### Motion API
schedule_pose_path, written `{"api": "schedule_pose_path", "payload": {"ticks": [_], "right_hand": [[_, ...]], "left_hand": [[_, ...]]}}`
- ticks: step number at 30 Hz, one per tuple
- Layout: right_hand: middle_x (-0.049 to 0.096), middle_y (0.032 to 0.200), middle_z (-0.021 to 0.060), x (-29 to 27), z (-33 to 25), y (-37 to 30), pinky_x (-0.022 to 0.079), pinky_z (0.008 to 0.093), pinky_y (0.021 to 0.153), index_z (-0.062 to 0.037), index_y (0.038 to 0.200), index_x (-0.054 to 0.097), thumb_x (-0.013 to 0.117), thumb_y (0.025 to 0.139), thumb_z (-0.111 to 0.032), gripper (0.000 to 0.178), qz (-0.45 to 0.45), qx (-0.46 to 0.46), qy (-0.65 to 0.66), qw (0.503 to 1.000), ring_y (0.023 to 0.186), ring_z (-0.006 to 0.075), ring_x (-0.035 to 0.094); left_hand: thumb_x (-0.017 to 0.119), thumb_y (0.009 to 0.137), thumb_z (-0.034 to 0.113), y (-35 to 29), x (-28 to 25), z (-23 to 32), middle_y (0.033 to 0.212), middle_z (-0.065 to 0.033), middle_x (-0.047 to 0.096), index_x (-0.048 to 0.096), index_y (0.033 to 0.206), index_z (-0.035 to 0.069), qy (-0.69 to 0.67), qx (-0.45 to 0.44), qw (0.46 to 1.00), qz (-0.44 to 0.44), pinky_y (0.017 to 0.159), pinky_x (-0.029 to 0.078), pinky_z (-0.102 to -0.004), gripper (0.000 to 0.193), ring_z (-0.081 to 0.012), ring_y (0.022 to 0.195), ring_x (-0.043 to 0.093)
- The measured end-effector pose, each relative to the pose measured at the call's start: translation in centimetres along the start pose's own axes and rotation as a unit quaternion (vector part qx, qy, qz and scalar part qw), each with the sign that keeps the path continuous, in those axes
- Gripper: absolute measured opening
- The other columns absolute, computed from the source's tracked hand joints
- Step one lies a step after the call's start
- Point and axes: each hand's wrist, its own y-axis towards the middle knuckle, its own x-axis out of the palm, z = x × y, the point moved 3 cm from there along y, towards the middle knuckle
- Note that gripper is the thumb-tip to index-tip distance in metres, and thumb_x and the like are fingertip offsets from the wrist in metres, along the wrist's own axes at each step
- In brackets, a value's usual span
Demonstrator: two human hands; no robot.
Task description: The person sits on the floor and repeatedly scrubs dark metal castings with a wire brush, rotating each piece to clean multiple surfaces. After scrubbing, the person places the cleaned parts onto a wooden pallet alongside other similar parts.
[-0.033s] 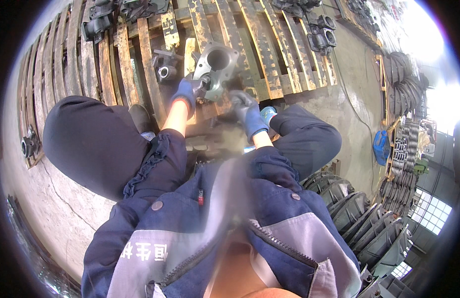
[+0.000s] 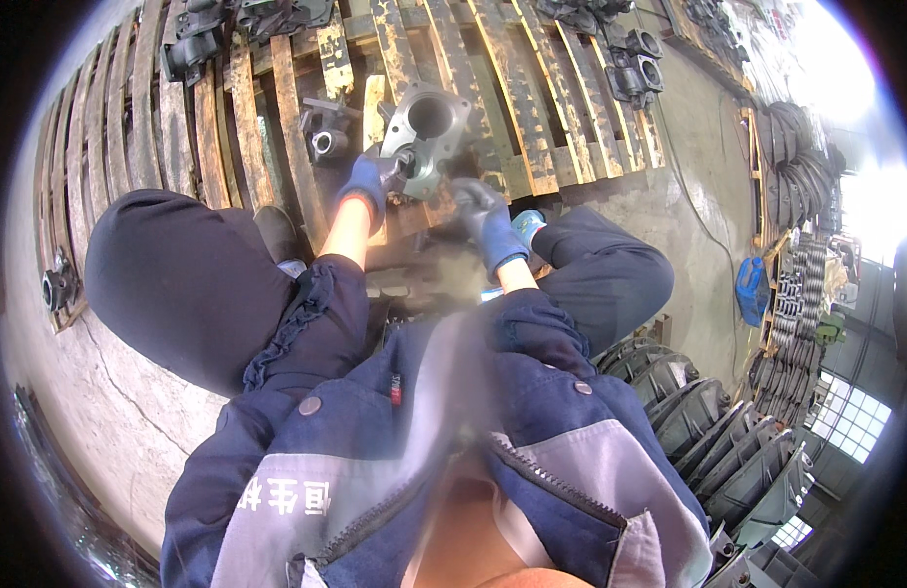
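Observation:
A grey cast metal part (image 2: pixel 429 155) with a flat flange and a large round bore rests at the near edge of the wooden pallet (image 2: pixel 546 162). My left hand (image 2: pixel 367 186), in a blue glove with dark grey fingers, is closed on the near left side of this casting. Just right of the casting and apart from its bore is my right hand (image 2: pixel 487 218), gloved the same way. Its fingers are curled and slightly blurred, and whatever they hold is hidden. A smaller dark casting (image 2: pixel 328 139) with a round opening lies left of the gripped part.
More dark castings (image 2: pixel 191 44) stand at the pallet's far left, others (image 2: pixel 637 67) at its far right. My knees (image 2: pixel 179 284) flank the work. Rows of ribbed metal parts (image 2: pixel 733 446) and a blue container (image 2: pixel 752 291) are to the right. A cable (image 2: pixel 690 196) crosses the floor.

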Motion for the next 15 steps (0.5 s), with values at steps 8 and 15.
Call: {"api": "schedule_pose_path", "payload": {"ticks": [8, 15], "right_hand": [[0.067, 0.100, 0.0059, 0.7, -0.6, 0.2, 0.047, 0.0234, 0.079, 0.0009, 0.110, 0.068, 0.050, 0.088, 0.011, 0.030, 0.026, -0.052, -0.114, 0.992, 0.089, 0.0113, 0.059], [0.066, 0.088, 0.0021, 0.8, 0.2, 0.4, 0.047, 0.0226, 0.068, -0.0052, 0.110, 0.070, 0.056, 0.086, 0.013, 0.033, 0.035, -0.124, -0.136, 0.982, 0.077, 0.0092, 0.056]], "left_hand": [[0.072, 0.085, 0.009, 1.0, 0.0, -1.0, 0.109, -0.0105, 0.070, 0.060, 0.126, -0.002, -0.032, -0.004, 0.999, -0.012, 0.081, 0.050, -0.0314, 0.043, -0.0182, 0.091, 0.064], [0.071, 0.086, 0.011, 1.2, 0.0, -1.0, 0.106, -0.0081, 0.071, 0.063, 0.124, 0.000, 0.000, -0.006, 1.000, -0.001, 0.078, 0.051, -0.0316, 0.040, -0.0169, 0.088, 0.064]]}}
